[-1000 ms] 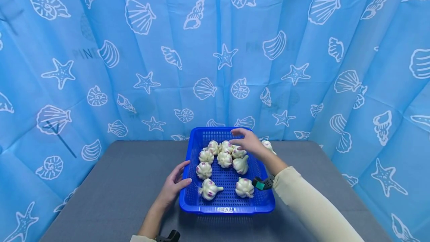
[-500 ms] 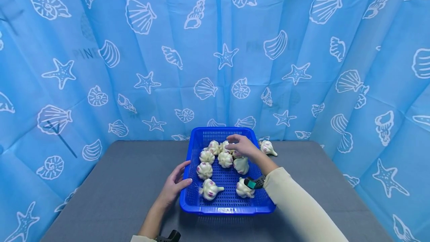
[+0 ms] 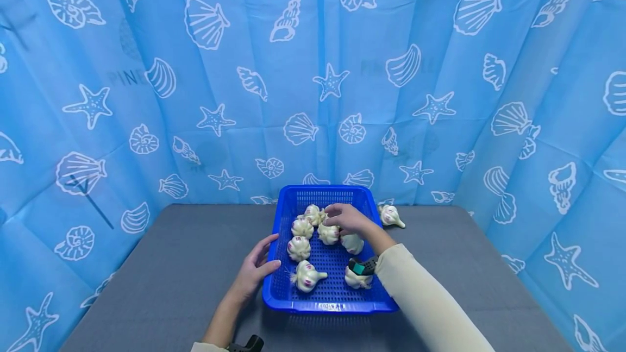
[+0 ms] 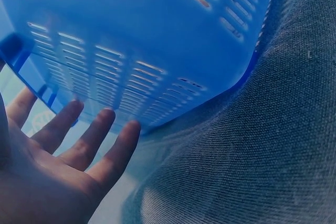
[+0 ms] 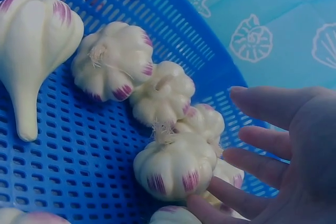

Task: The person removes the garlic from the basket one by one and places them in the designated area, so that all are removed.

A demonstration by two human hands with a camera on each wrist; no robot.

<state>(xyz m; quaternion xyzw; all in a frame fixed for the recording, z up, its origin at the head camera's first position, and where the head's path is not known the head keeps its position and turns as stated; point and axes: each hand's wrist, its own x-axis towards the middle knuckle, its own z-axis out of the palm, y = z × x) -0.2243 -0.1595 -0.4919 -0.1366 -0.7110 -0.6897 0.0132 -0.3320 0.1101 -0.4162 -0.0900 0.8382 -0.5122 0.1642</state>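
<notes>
A blue perforated basket (image 3: 288,305) holds several white garlic bulbs with purple streaks. My left hand (image 3: 251,271) rests at the basket's left side, thumb at the rim; the left wrist view has its fingers (image 4: 123,145) spread out against the slotted outer wall. Inside the basket, my right hand (image 3: 351,219) hovers palm down over the back bulbs, hiding some of them. Its fingers are loosely extended, and the right wrist view shows the fingertips right beside a garlic bulb (image 5: 176,165). Another garlic bulb (image 3: 307,276), its stem pointing right, lies at the front left.
One garlic bulb (image 3: 391,215) lies outside the basket, on the grey cloth-covered table (image 3: 186,265) behind its right side. A blue curtain (image 3: 313,69) with white shell prints hangs at the table's back and sides.
My right hand has come down and slightly left over the back bulbs, uncovering the garlic bulb outside the basket. The left hand has stayed at the basket's side.
</notes>
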